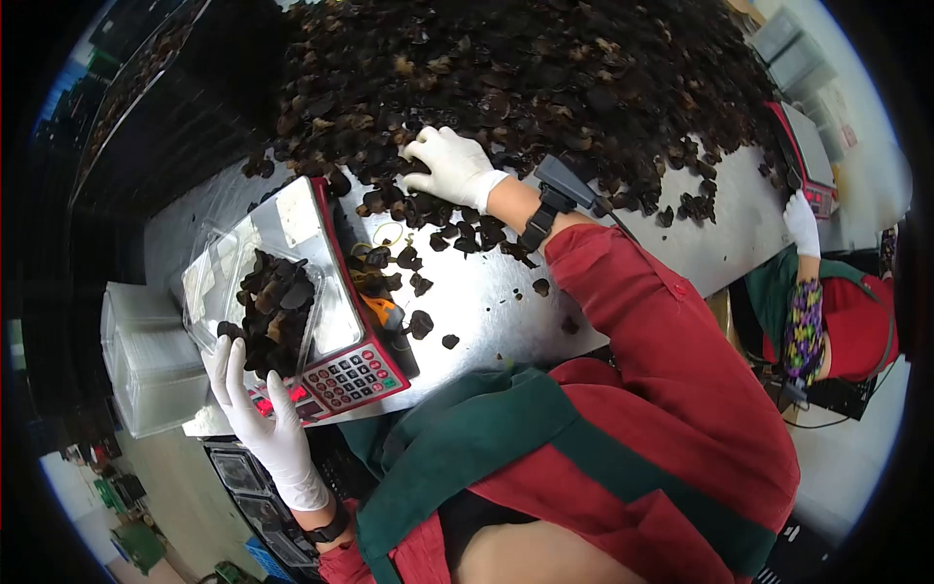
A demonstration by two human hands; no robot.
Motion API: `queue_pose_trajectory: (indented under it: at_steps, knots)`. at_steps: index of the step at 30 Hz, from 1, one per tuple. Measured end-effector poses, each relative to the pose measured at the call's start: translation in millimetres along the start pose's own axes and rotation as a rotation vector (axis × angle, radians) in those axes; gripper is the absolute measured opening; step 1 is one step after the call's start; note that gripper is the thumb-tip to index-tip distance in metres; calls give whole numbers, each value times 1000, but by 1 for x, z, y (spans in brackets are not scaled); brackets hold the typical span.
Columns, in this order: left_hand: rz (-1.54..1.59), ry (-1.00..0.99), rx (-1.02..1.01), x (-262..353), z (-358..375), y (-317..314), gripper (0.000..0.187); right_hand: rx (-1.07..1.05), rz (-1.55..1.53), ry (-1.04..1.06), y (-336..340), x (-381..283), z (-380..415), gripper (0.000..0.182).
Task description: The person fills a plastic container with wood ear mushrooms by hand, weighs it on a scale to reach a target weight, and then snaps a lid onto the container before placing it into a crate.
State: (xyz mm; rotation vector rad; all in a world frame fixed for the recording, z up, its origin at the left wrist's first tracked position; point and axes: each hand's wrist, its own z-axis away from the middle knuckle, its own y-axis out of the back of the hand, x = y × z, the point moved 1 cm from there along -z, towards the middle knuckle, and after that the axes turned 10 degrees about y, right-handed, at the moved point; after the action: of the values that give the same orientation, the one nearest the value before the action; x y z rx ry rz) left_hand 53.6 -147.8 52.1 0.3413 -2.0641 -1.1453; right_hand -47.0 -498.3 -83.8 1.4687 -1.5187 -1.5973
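Note:
My left hand [261,414], in a white glove, has its fingers stretched out and apart at the near edge of a clear plastic container [313,336]. Dark, dried pieces resembling wood ear mushroom [275,302] fill part of that container, which rests on a red-and-white weighing scale [336,321] with a keypad. My right hand [452,170], also gloved, reaches to the near edge of a large heap of the same dark pieces [516,92]. Its fingers are bent, with the thumb apart from them; its palm side is hidden.
Stacked clear containers [146,360] stand left of the scale. Loose pieces, a yellow rubber band [387,234] and an orange-handled object [384,311] lie on the metal table [486,311]. At right, a co-worker's gloved hand [803,226] is beside a second scale [806,156].

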Motion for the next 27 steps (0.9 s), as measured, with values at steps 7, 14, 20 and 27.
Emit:
queue_pose_trajectory:
  at_steps: [7, 14, 20, 27]
  knots:
    - [2, 51, 0, -8, 6, 9, 48, 111, -955, -319, 30, 34, -13, 24]
    - [17, 6, -152, -32, -7, -7, 56, 17, -1768, -516, 57, 0, 5, 31]
    - [167, -59, -207, -47, -33, -8, 67, 33, -1323, -45, 96, -114, -23, 26]
    - [200, -25, 6, -62, -22, -18, 39, 217, -331, 690, 11, -232, -46, 33]
